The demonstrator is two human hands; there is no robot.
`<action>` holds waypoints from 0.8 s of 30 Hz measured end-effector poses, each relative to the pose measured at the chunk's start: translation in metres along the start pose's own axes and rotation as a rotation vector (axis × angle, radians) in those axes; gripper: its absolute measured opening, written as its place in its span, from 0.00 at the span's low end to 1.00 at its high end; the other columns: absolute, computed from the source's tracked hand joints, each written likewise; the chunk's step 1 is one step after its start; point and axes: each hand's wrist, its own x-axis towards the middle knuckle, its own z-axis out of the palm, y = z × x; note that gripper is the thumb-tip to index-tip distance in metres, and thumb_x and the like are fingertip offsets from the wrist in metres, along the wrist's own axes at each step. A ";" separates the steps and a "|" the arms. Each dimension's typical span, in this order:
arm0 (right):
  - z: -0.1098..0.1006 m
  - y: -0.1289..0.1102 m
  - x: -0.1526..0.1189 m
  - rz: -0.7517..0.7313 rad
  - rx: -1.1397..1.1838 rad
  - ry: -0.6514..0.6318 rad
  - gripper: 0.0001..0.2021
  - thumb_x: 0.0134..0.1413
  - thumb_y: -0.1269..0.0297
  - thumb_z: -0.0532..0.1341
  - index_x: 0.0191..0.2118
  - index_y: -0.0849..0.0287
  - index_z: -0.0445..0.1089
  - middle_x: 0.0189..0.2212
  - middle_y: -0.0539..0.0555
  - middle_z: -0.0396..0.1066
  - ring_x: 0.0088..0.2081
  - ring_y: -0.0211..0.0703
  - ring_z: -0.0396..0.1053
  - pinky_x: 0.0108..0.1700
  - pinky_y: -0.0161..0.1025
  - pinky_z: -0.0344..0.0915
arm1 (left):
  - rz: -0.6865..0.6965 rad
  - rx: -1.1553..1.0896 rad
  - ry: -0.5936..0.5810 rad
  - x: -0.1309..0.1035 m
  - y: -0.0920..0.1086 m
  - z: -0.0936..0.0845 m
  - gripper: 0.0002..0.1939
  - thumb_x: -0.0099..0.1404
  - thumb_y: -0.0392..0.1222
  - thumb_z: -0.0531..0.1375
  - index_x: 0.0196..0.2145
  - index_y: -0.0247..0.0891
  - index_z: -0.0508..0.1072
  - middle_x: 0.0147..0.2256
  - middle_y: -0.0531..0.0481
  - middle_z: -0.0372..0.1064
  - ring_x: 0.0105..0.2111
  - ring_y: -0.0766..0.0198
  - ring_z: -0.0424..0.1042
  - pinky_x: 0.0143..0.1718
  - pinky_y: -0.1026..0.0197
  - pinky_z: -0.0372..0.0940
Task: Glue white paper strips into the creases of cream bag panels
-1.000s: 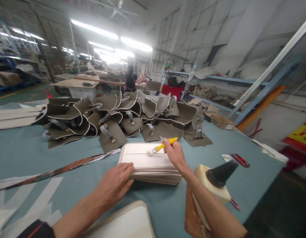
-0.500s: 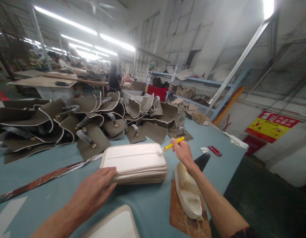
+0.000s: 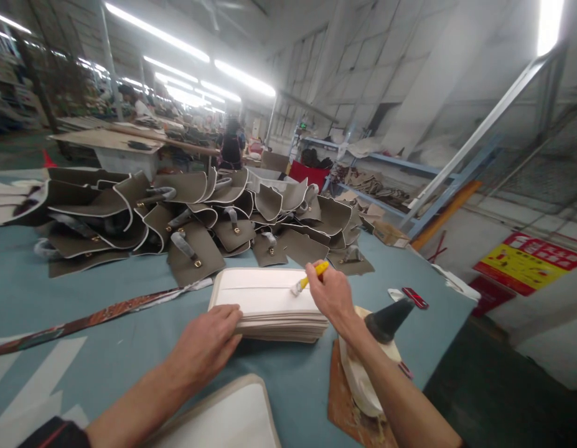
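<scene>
A yellow-handled brush (image 3: 311,280) is gripped in my right hand (image 3: 332,295), its pale bristles touching the white top of a stack of panels (image 3: 260,292). The panels are rounded at the corners and edged in beige. My left hand (image 3: 213,336) rests against the stack's near left corner, fingers stretched over the edge and holding nothing. Beneath my right forearm, a glue-caked white container (image 3: 363,386) with a black cone (image 3: 388,320) by it sits on a brown board (image 3: 337,398). Another white panel (image 3: 232,417) lies at the near edge, partly cut off.
Grey-brown bag pieces with wrapped handles (image 3: 195,249) are heaped across the back of the blue-green table (image 3: 288,373). A patterned strip (image 3: 96,317) lies at left. A red object (image 3: 415,297) is near the right edge. Shelves (image 3: 391,162) and a person (image 3: 232,146) are farther back.
The brush has moved left from the panel's right end towards its middle, with my right hand following. My left hand stays at the stack's corner. The whole view has shifted slightly.
</scene>
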 end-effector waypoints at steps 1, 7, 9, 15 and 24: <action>0.007 -0.010 -0.002 -0.017 0.034 -0.026 0.20 0.62 0.47 0.55 0.24 0.53 0.67 0.18 0.52 0.67 0.23 0.46 0.64 0.31 0.41 0.51 | -0.001 0.008 -0.021 0.000 0.003 -0.004 0.18 0.68 0.38 0.54 0.54 0.40 0.70 0.58 0.38 0.73 0.57 0.45 0.73 0.56 0.44 0.72; 0.047 -0.047 -0.009 -0.027 0.234 -0.174 0.25 0.67 0.45 0.49 0.25 0.55 0.68 0.19 0.51 0.69 0.24 0.43 0.68 0.30 0.38 0.58 | -0.006 0.013 -0.048 -0.001 0.012 -0.010 0.18 0.68 0.36 0.54 0.54 0.38 0.70 0.59 0.36 0.71 0.59 0.46 0.72 0.57 0.44 0.71; 0.054 -0.044 -0.008 -0.010 0.265 -0.195 0.26 0.66 0.44 0.49 0.23 0.55 0.67 0.18 0.51 0.69 0.24 0.43 0.68 0.30 0.38 0.59 | -0.018 0.010 -0.041 -0.002 0.012 -0.006 0.18 0.67 0.35 0.54 0.54 0.37 0.70 0.59 0.35 0.71 0.58 0.44 0.71 0.56 0.42 0.71; 0.019 0.007 0.002 0.077 0.259 -0.088 0.26 0.59 0.41 0.56 0.21 0.56 0.69 0.16 0.51 0.67 0.23 0.44 0.65 0.30 0.39 0.58 | -0.026 -0.039 -0.032 -0.002 0.015 -0.008 0.20 0.66 0.35 0.55 0.54 0.36 0.72 0.60 0.35 0.70 0.60 0.43 0.70 0.59 0.42 0.70; -0.026 0.072 0.001 0.256 0.535 0.177 0.27 0.51 0.34 0.66 0.29 0.59 0.73 0.17 0.47 0.65 0.19 0.39 0.59 0.24 0.37 0.56 | -0.179 -0.139 0.040 0.002 0.009 -0.025 0.16 0.69 0.48 0.51 0.48 0.43 0.74 0.52 0.42 0.77 0.54 0.49 0.74 0.56 0.49 0.68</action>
